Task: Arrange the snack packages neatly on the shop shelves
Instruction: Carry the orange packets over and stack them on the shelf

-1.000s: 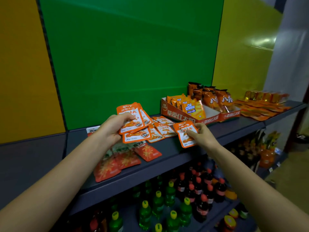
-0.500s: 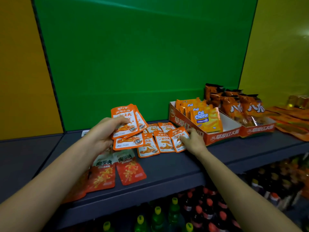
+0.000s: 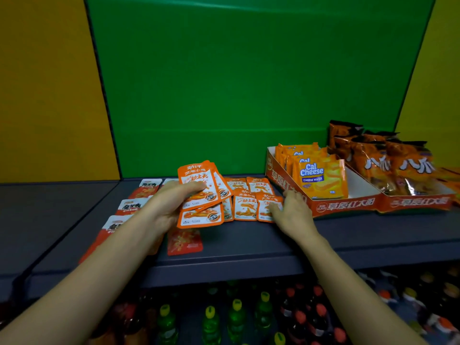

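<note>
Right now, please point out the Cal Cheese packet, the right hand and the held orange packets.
Cal Cheese packet point(image 3: 319, 179): head view, front face.
right hand point(image 3: 293, 212): head view, back of hand.
held orange packets point(image 3: 196, 173): head view, top packet's face.

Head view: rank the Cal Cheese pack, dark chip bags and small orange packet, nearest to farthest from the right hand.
1. small orange packet, on the shelf, under the right hand.
2. Cal Cheese pack, front of the left tray.
3. dark chip bags, right tray, farthest back.
</note>
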`<state>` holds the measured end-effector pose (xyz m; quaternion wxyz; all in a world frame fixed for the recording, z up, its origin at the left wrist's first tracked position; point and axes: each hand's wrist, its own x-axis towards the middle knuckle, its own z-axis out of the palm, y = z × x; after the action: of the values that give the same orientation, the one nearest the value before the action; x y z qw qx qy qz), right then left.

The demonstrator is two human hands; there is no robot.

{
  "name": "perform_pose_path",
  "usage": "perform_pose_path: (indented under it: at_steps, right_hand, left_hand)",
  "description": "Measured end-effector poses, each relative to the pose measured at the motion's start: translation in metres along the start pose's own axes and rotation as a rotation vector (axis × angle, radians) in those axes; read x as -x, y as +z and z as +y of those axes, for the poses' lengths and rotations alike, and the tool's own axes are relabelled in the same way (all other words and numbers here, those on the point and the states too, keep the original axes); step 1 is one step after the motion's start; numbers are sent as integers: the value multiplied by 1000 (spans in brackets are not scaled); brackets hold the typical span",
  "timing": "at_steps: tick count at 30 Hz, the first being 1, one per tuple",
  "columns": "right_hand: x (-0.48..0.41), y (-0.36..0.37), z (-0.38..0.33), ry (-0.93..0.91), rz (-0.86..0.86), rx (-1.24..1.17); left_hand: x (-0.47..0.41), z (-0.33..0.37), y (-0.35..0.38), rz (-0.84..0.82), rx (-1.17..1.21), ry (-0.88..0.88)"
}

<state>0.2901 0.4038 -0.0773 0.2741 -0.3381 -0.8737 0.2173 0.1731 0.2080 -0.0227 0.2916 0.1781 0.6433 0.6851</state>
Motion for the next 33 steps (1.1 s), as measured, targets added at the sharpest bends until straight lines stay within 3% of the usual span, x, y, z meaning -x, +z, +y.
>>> perform_pose_path:
  at_steps: [3,5,7,15,20,27,33]
  right_hand:
    - [10,-10,-12,-161,37,-41]
    - [17,-15,-31,-205,-62,-167]
    - [20,-15,-49,-202,-175,-285]
    - [21,-9,-64,-116,-291,-571]
    - [23,-3,-63,-83,-336,-661]
    - [28,3,-61,-78,-318,-673]
    - [25,-1,-43,-50,-80,-567]
  left_hand:
    - [5,-6,9,-11,6,22]
    - [9,-10,14,-24,-8,36]
    - [13,-15,19,-36,-24,46]
    - [24,-20,21,-14,1,65]
    - [28,-16,17,-37,129,-39]
    - [32,-20,16,-12,-84,71]
    - [36,-6,-21,205,-36,135]
